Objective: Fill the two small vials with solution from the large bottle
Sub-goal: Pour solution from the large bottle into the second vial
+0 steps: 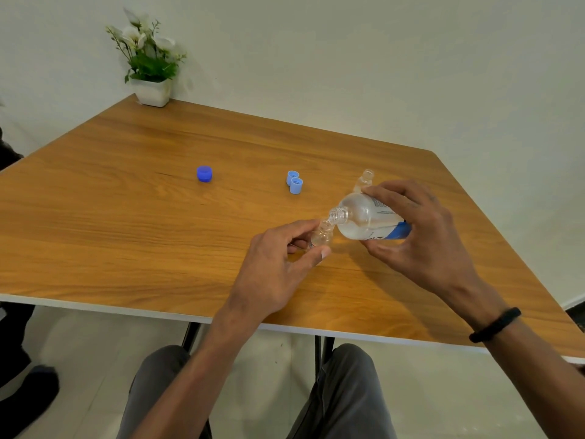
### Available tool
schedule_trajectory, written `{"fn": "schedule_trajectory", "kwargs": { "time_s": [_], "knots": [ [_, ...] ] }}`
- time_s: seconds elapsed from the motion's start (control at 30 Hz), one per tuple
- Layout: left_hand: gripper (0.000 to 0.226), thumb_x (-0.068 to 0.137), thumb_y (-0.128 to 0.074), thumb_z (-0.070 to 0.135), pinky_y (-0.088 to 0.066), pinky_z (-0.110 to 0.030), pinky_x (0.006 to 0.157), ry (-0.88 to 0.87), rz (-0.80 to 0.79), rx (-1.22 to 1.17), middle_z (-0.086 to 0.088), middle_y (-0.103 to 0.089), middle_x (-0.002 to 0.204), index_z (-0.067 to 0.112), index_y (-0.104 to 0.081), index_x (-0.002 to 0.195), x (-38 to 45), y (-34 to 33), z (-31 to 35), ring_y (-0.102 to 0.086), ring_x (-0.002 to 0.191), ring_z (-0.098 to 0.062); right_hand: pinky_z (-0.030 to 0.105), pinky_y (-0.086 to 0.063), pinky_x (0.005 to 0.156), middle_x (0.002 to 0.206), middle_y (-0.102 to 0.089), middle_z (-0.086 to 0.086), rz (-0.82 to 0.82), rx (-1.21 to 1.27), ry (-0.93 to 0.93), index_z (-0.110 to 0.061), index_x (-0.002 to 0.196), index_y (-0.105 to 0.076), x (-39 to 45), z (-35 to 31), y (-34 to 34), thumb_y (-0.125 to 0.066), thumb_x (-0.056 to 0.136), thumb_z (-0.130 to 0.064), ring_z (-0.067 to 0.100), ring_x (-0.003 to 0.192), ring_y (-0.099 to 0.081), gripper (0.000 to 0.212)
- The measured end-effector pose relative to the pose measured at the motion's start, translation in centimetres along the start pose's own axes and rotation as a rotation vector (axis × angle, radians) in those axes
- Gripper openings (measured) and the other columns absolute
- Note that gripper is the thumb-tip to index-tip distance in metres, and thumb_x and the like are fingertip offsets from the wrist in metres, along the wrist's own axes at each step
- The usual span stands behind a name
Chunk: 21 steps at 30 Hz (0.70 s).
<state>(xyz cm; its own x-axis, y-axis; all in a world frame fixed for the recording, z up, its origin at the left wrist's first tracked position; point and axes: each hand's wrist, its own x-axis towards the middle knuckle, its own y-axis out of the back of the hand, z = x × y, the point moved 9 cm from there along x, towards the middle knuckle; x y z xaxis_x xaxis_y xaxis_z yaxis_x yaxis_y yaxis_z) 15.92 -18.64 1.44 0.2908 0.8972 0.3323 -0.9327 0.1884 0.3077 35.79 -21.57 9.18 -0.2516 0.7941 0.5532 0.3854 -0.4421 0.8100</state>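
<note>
My right hand (pixel 421 236) grips the large clear bottle (pixel 367 221) with a blue and white label, tipped on its side with its open neck pointing left. The bottle's mouth touches the top of a small clear vial (pixel 322 234), which my left hand (pixel 278 264) pinches between thumb and fingers just above the table. A second small clear vial (pixel 365 179) stands uncapped on the table behind the bottle, partly hidden by it.
The wooden table (pixel 126 232) carries a dark blue cap (pixel 204 173) left of centre and two light blue caps (pixel 294 182) side by side. A potted white flower (pixel 152 64) stands at the far corner by the wall. My knees show below the front edge.
</note>
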Motion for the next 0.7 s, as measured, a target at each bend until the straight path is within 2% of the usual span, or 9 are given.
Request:
{"fn": "schedule_trajectory", "kwargs": {
  "time_s": [0.27,0.5,0.7],
  "knots": [
    [0.047,0.093,-0.077,0.033,-0.055,-0.022,0.094,0.003,-0.006,0.001,0.014,-0.076,0.108,0.025,-0.068,0.139,0.01,-0.08,-0.14,-0.067,0.101,-0.003,0.058,-0.053,0.101,0.135,-0.062,0.003,0.01,0.002,-0.006,-0.018,0.144,-0.063,-0.09,0.0,0.06,-0.095,0.072,-0.018,0.015,0.128,-0.05,0.079],
    [0.047,0.093,-0.077,0.033,-0.055,-0.02,0.094,0.005,-0.004,0.004,0.015,-0.076,0.109,0.025,-0.067,0.139,-0.04,-0.02,-0.09,-0.067,0.102,-0.002,0.055,-0.054,0.102,0.135,-0.062,0.002,0.001,0.023,-0.027,-0.016,0.144,-0.064,-0.29,0.01,-0.09,-0.096,0.072,-0.018,0.018,0.126,-0.053,0.079],
    [0.046,0.093,-0.078,0.033,-0.056,-0.026,0.095,0.007,-0.005,-0.009,0.015,-0.076,0.106,0.026,-0.069,0.137,-0.05,-0.09,-0.07,-0.068,0.1,-0.004,0.053,-0.054,0.101,0.134,-0.062,-0.001,-0.007,0.072,-0.036,-0.015,0.143,-0.065,-0.47,0.09,-0.29,-0.097,0.072,-0.018,0.02,0.124,-0.057,0.078]
  ]
}}
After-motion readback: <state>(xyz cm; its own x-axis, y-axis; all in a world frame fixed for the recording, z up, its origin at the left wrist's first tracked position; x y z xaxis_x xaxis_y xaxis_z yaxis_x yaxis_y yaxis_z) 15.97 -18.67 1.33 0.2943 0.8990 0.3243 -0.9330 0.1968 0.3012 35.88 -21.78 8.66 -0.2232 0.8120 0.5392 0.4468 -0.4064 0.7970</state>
